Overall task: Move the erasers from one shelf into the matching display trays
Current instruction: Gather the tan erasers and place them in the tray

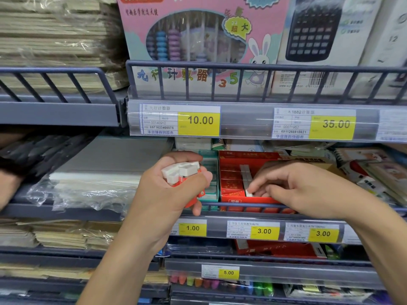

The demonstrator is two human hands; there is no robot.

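setting: shop aisle, grey metal shelves (59,113) with wire front rails, yellow price tags along the edges.
upper shelf: pink abacus box (198,40) and a calculator box (319,40) behind the rail; tags read 10.00 and 35.00.
left hand: left hand (171,190) raised in front of the middle shelf, fingers curled tight round a bunch of erasers.
held erasers: erasers (182,172), white blocks in red-orange sleeves, white ends sticking out above the curled fingers, red sleeve showing below the palm. Exact count can't be told.
right hand: right hand (297,188) reaches over the rail into the red display tray (246,158), fingers bent down, loosely apart.
right fingertips: fingertips (258,190) pinch or press one white eraser end (249,193) at the tray's front; whether it is gripped or only touched can't be told.
tray contents: red-sleeved erasers stacked in rows just left of the right fingertips; a pale strip (246,175) lies above the fingertips, toward the tray's back.
teal tray: teal display tray (210,168) directly behind the left fingers, touching the red tray's left wall.
left of left hand: grey sheets in plastic wrap (99,172).
right of right hand: notebooks and packets (370,172), slanted.
below hands: tags 1.00, 3.00, 3.00; lower down 5.00 over coloured markers (220,282).
far left edge: another person's arm (8,186), partly out of view.
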